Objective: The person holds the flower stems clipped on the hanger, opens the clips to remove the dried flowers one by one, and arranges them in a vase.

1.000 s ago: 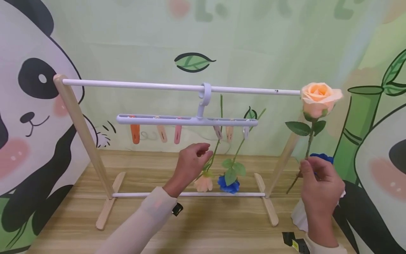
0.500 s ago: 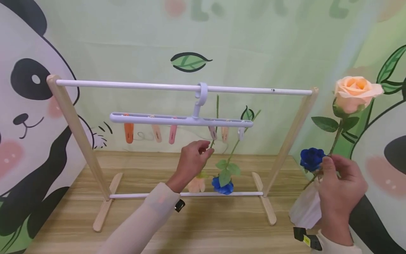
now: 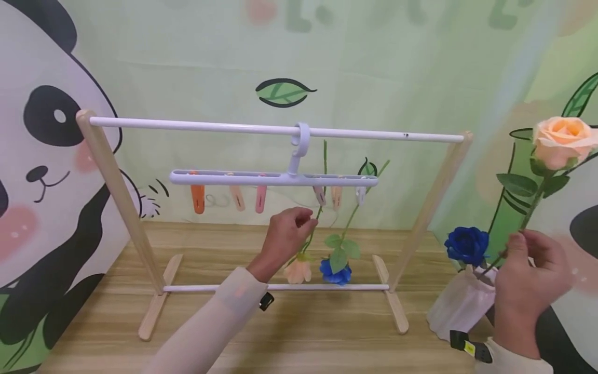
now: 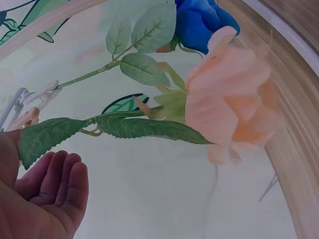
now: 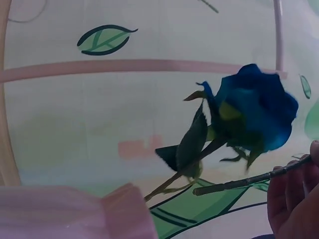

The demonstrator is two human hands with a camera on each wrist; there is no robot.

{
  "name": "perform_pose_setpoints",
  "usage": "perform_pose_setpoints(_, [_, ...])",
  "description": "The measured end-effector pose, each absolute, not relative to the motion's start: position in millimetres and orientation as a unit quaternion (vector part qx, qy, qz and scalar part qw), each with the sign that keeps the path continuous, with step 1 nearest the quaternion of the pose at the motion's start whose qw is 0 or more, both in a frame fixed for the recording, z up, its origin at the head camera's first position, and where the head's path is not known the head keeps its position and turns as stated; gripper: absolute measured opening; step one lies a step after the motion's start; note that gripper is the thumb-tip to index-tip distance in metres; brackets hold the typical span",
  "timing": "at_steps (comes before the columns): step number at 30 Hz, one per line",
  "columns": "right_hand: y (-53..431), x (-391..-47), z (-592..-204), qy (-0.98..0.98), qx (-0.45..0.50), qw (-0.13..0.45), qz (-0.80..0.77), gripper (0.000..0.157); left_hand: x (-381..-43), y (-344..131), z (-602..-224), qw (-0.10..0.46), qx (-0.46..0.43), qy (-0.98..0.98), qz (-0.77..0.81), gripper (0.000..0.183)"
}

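My right hand (image 3: pixel 532 291) pinches the stem of an upright peach rose (image 3: pixel 562 143) with dark green leaves. Its cut stem end hangs free near a ribbed white vase (image 3: pixel 458 304), which holds a blue rose (image 3: pixel 467 245). My left hand (image 3: pixel 287 239), fingers loosely bent, is beside the stem of another peach rose (image 4: pixel 234 89). That rose hangs head down from a peg on the lilac hanger (image 3: pixel 271 179). No firm grip by the left hand shows. A second blue rose (image 3: pixel 335 271) hangs head down from the white peg (image 3: pixel 361 195) at the hanger's right.
The hanger hooks over the white rail (image 3: pixel 210 126) of a wooden rack standing on a wood-grain table (image 3: pixel 261 343). Orange (image 3: pixel 198 199) and pink (image 3: pixel 260 200) pegs line its left half. A lower bar (image 3: pixel 355 287) joins the rack's feet. A panda-print cloth (image 3: pixel 187 93) forms the backdrop.
My right hand has moved to the right with the peach rose, from in front of the rack's right post to beside the vase. The left hand stays nearly in place by the hanging stem.
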State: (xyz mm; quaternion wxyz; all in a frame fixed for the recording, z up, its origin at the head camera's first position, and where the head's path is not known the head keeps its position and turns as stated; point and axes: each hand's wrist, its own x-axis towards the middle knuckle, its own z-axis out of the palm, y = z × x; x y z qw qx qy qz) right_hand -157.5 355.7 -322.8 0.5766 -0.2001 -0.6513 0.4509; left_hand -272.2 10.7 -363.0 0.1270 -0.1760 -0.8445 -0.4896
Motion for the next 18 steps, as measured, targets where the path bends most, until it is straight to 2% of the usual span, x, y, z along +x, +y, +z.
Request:
perform_pose_setpoints(9, [371.3, -167.9, -343.1, -0.666, -0.226, 0.564, 0.432, 0.011, -270.7, 15.1, -358.4, 0.112, -0.185, -0.847, -0.485, 0.026])
perform_pose_setpoints(18, [373.9, -172.7, -341.5, -0.66, -0.225, 0.578, 0.423, 0.014, -269.6, 14.8, -354.1, 0.119, -0.186, -0.849, -0.479, 0.023])
